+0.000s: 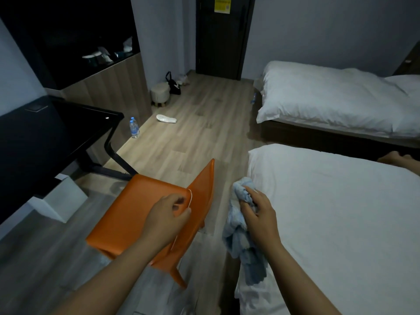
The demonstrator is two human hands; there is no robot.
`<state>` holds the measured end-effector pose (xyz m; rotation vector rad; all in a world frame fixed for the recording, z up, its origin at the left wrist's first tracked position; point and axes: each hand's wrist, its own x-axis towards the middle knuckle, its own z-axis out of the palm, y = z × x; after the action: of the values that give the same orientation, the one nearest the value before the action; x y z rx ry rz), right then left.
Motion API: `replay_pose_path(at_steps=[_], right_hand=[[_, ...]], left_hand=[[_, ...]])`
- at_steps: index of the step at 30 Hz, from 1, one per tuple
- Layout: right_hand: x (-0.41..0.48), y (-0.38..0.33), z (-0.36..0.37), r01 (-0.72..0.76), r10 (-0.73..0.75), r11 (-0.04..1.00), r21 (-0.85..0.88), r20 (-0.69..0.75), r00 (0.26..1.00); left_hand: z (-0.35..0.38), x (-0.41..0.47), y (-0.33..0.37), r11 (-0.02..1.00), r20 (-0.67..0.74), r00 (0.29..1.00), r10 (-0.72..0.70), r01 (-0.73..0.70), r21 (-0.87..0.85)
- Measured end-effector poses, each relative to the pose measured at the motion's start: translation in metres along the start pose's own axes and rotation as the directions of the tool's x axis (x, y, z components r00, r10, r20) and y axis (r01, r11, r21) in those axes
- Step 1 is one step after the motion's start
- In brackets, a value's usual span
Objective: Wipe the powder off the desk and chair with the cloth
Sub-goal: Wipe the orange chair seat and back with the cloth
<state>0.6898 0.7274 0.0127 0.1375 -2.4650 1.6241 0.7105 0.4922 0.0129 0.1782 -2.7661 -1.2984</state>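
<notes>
Head view, and the cloth [236, 237] is in play: pale blue, bunched up in the right grip [259, 210], fingers curled tight round its top while the rest hangs loose beside the near bed's [329, 212] edge. It is off the chair and touching no surface to be wiped.

The left grip [169, 209] sits over the back edge of the orange chair's [127, 214] seat, right where seat meets backrest, fingers loosely curled. I cannot tell whether it actually holds the seat rim or only hangs above it. The chair stands on the floor between the black tabletop [45, 133] and the near bed.

My read is that the seat gets wiped next. To do that well, steady the chair with the left grip on the rim so it does not skate on the smooth floor. Fold the cloth into a flat pad, since a dangling tail drags powder about. Then sweep one way, from the backrest seam out to the front edge, and work into that seam where powder would lodge.

No powder shows on the seat or the tabletop in this dim light, so cover both fully rather than chase spots. A water bottle [134, 128] stands on the floor by the tabletop's far corner, worth minding later.
</notes>
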Motion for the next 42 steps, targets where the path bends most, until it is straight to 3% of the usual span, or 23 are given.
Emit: replay_pose_path(at_steps=[12,21,27,32,42], right_hand=[[0.181,-0.009,0.027,0.124,-0.116,0.991,-0.052,0.127,0.985],[0.348,0.008,0.067,0.185,-0.183,0.983,0.021,0.283,0.942],[0.469,0.003,0.105,0.248,-0.282,0.959,0.135,0.485,0.828],[0.533,-0.022,0.145,0.302,-0.353,0.935,0.185,0.564,0.746],[0.526,-0.062,0.224,0.386,-0.527,0.844,0.371,0.705,0.474]], left_hand=[[-0.014,0.166,0.011,0.999,-0.093,0.995,-0.027,0.024,-0.028],[-0.01,0.285,0.015,0.988,-0.22,0.964,-0.152,0.148,-0.034],[-0.007,0.349,0.024,0.939,-0.401,0.853,-0.333,0.341,-0.054],[-0.02,0.375,0.038,0.905,-0.501,0.764,-0.407,0.413,-0.105],[-0.052,0.35,0.023,0.822,-0.703,0.521,-0.484,0.546,-0.16]])
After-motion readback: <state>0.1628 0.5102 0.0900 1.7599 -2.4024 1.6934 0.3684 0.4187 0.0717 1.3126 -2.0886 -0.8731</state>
